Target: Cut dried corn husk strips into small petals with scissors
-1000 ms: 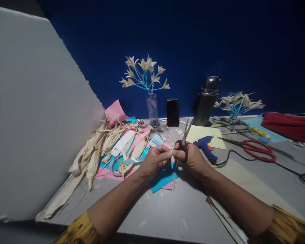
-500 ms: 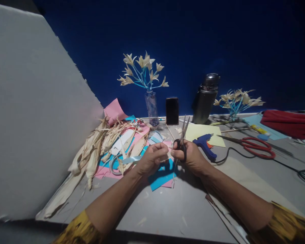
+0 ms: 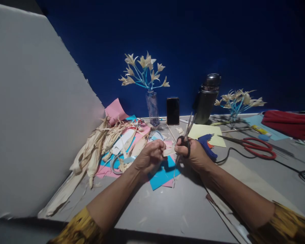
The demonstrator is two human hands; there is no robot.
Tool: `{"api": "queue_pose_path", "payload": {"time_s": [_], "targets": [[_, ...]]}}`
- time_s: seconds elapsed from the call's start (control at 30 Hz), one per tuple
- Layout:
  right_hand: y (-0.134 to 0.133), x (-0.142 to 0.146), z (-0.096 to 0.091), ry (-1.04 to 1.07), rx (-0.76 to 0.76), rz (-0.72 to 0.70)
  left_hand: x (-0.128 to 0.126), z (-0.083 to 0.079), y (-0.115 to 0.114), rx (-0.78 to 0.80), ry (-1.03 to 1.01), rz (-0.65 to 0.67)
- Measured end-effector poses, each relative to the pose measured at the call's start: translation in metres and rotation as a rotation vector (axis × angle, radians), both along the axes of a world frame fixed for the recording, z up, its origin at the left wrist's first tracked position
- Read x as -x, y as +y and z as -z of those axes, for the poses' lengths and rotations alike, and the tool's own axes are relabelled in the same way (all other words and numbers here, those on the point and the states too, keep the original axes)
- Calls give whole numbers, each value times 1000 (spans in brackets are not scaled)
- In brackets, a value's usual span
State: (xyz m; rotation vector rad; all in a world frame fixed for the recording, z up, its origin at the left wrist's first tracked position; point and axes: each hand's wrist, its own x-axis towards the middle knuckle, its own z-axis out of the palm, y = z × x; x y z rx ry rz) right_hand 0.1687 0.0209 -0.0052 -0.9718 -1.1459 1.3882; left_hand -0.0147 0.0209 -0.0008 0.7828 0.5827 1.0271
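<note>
Head view shows both hands above a grey surface (image 3: 147, 211) backed by a dark blue wall (image 3: 91, 44). The right hand (image 3: 195, 155) has its grip closed round the black-handled scissors (image 3: 186, 135), whose blades point upward and stand slightly apart. Its thumb and fingers also pinch one end of a short, pale strip (image 3: 169, 152), which lies between the two hands, above the paper. The left hand (image 3: 149, 158) has its fingers curled and narrow at the strip's other end; whether they clasp it or merely touch it, I cannot tell. Below lies a bright blue sheet (image 3: 159, 181), with pink paper showing at its edge. Left of the hands, dry husks (image 3: 91, 145) are heaped over coloured paper, a ribbon roll (image 3: 113, 166) near them. Behind stand a clear vase (image 3: 153, 112) of pale flowers (image 3: 147, 62), a dark phone (image 3: 173, 112) and a tilted metal flask (image 3: 207, 103). Just beside the right hand is a blue glue gun (image 3: 205, 141), near a pale yellow sheet (image 3: 220, 139). Farther right lie red-handled scissors (image 3: 260, 156) and a red cloth (image 3: 289, 125).
</note>
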Motion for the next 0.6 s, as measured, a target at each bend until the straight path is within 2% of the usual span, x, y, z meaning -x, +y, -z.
{"api": "queue_pose_path", "payload": {"time_s": [0.17, 0.23, 0.47, 0.53, 0.6], "targets": [[-4, 2, -3, -65, 17, -23, -9, 9, -5, -46, 216, -11], [-5, 3, -3, -47, 22, -24, -10, 10, -6, -58, 242, -25], [5, 2, 5, 142, 38, 25, -1, 2, -2, -37, -6, 38], [4, 3, 6, 159, 47, 33, -2, 3, -2, -28, -2, 13], [1, 5, 6, 106, 50, 33, -7, 7, -4, -31, 89, -1]]}}
